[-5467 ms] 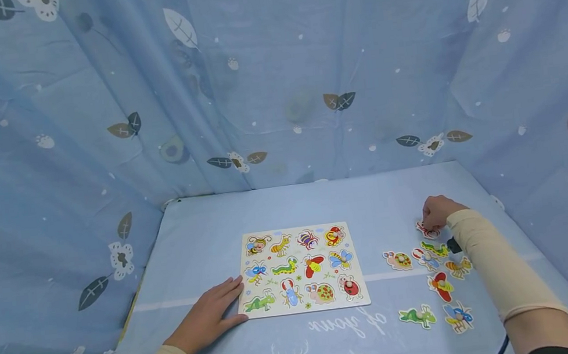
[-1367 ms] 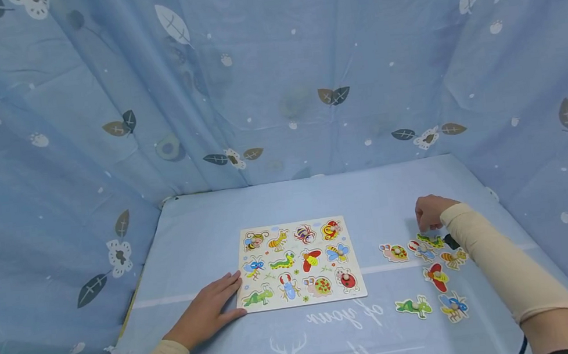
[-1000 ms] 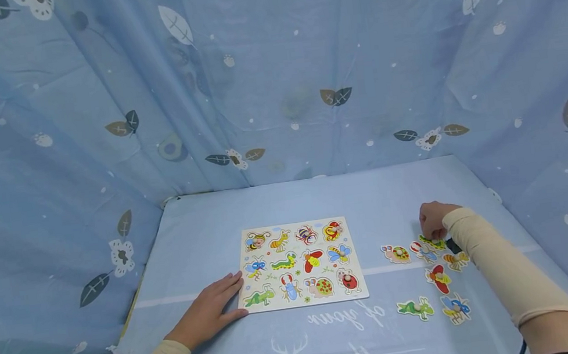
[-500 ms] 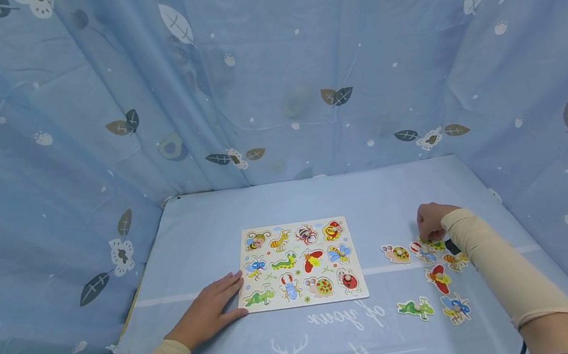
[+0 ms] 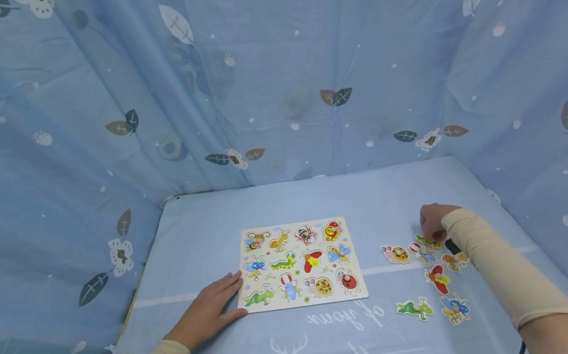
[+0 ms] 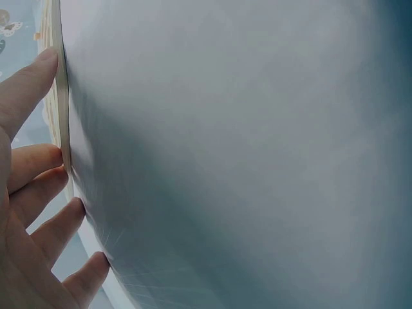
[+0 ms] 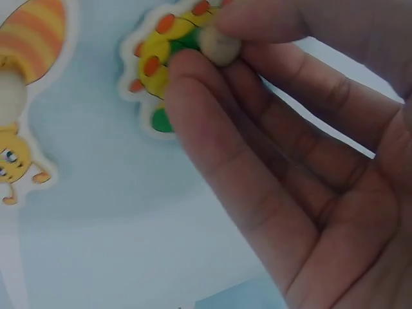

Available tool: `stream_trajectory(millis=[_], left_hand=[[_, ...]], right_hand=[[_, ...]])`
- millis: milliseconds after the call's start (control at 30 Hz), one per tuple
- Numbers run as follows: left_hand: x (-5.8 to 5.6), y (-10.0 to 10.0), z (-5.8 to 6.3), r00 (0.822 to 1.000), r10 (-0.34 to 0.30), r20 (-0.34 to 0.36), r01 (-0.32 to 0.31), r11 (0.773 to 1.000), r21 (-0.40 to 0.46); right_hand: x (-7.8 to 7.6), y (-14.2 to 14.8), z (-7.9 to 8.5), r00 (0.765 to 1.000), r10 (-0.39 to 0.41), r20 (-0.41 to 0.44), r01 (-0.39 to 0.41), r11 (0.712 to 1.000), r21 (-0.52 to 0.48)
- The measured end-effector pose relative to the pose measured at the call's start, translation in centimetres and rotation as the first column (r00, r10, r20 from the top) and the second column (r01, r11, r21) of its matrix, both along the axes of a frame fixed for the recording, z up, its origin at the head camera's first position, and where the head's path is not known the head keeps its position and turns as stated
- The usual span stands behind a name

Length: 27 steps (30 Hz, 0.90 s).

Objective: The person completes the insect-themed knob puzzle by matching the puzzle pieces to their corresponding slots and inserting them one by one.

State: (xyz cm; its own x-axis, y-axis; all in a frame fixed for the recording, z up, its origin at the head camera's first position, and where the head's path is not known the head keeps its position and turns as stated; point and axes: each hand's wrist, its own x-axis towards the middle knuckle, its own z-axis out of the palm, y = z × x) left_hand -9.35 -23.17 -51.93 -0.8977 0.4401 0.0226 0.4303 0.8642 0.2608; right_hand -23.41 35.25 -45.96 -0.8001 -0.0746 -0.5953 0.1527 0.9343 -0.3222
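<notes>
In the right wrist view, my right hand (image 5: pixel 431 222) pinches the round wooden knob (image 7: pixel 220 46) of a caterpillar puzzle piece (image 7: pixel 154 64) between thumb and fingers. In the head view that piece is mostly hidden under the hand, among the loose pieces. Beside it lie a stag beetle piece (image 5: pixel 422 253) and an orange-striped insect piece (image 5: pixel 455 262). My left hand (image 5: pixel 209 309) rests with fingers extended against the left edge of the insect puzzle board (image 5: pixel 340 298). The left wrist view shows its fingertips along the board's edge (image 6: pixel 62 103).
More loose pieces lie to the board's right: a snail (image 5: pixel 395 254), a red-winged insect (image 5: pixel 438 280), a grasshopper (image 5: pixel 415 309) and a blue mosquito-like insect (image 5: pixel 456 309). A patterned blue curtain (image 5: pixel 253 87) surrounds the cloth-covered table (image 5: pixel 205 221) at back and sides.
The red-legged piece under my right hand 5.5 s ago is gone from the loose group. My right hand has since come down onto the caterpillar piece. My left hand keeps its place.
</notes>
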Motion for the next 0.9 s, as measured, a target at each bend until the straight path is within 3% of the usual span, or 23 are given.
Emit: stream_trajectory(millis=[167, 300, 500, 667, 800, 900], left_hand=[[0.0, -0.1, 0.0, 1.000, -0.001, 0.002, 0.001, 1.000, 0.006], [0.1, -0.1, 0.0, 1.000, -0.002, -0.001, 0.002, 1.000, 0.011], [0.0, 0.0, -0.1, 1.000, 0.013, 0.010, -0.013, 1.000, -0.009], [0.0, 0.0, 0.0, 1.000, 0.012, 0.011, -0.012, 1.000, -0.003], [0.0, 0.0, 0.0, 1.000, 0.016, 0.015, -0.016, 1.000, -0.011], [0.0, 0.0, 0.0, 1.000, 0.021, 0.024, -0.020, 1.000, -0.019]], right_hand=[[-1.6, -1.3, 0.0, 0.994, 0.090, -0.058, -0.089, 0.996, 0.010], [-2.8, -4.0, 0.3, 0.981, 0.163, -0.102, -0.159, 0.986, 0.045], [-3.7, -10.0, 0.8, 0.938, 0.298, -0.176, -0.283, 0.953, 0.107], [-3.6, -15.5, 1.5, 0.882, 0.419, -0.215, -0.399, 0.908, 0.131], [-3.5, -19.4, 1.5, 0.802, 0.535, -0.265, -0.519, 0.844, 0.132], [-3.4, -22.2, 1.2, 0.755, 0.591, -0.285, -0.582, 0.803, 0.127]])
